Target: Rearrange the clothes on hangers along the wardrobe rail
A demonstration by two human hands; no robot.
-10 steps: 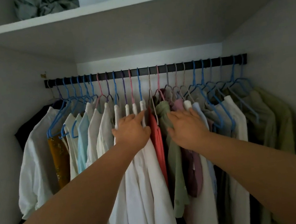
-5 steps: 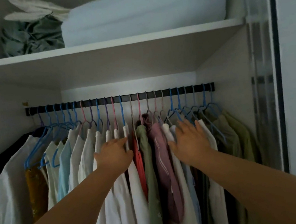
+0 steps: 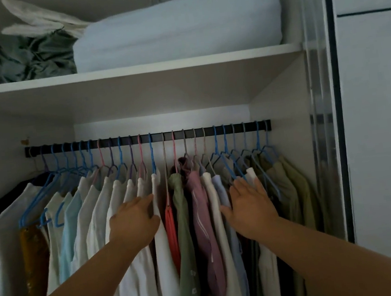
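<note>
While the left hand (image 3: pixel 132 224) presses flat on white cotton shirts (image 3: pixel 140 266), the right hand (image 3: pixel 249 205), at 3 o'clock, lies spread on pale shirts (image 3: pixel 223 218) under the black metal rail (image 3: pixel 148 138).

No lettering, label, brand mark, number or sign can be read anywhere in this view, neither on the hanging clothes nor on the wardrobe
</note>
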